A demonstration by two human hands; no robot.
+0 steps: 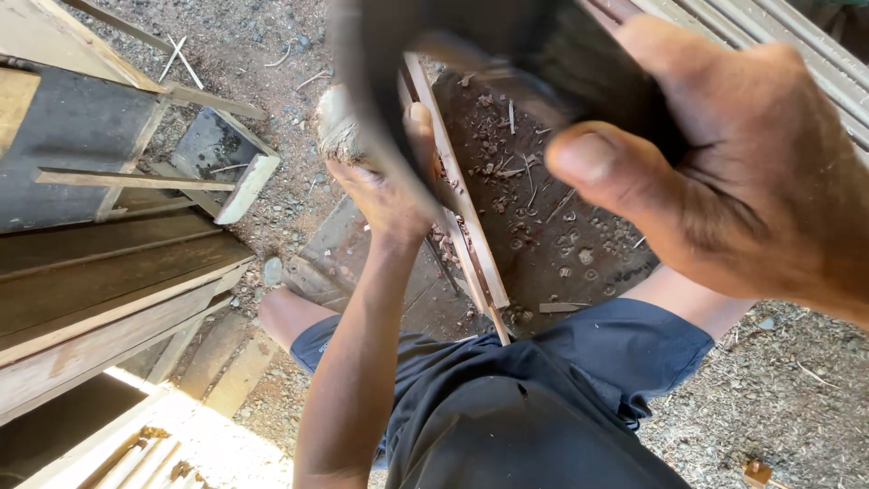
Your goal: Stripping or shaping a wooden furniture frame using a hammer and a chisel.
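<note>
Dark curved piece [507, 63] gripped (blurred), both hands [742, 172]

Two hands [385, 186] [724, 163] — one brush [507, 63] (blurred)

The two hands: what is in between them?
In the head view, a dark, blurred curved object spans from the left hand to the right hand, each gripping an end. Behind the gap lies a dark board littered with wood chips.

Rough weathered wood planks [109, 299], gravelly ground [778, 380]
</note>
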